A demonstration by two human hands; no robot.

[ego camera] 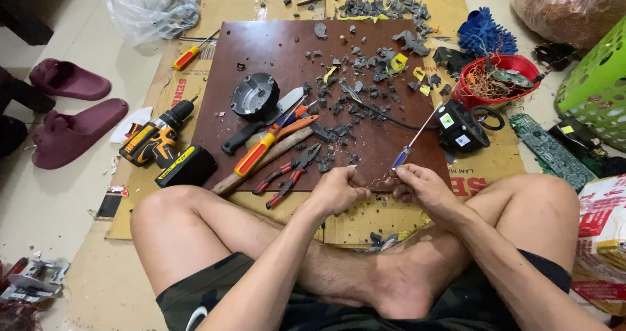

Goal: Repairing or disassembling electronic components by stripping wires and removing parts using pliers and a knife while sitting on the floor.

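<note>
Both hands meet at the board's near edge, right one holding a screwdriver.

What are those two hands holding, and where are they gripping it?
The right hand holds a small screwdriver by its blue handle, shaft pointing away. The left hand pinches something tiny between the fingertips; what it is cannot be told.

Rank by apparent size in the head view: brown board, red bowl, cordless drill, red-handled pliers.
1. brown board
2. cordless drill
3. red bowl, close to the drill, so unsure
4. red-handled pliers
</note>
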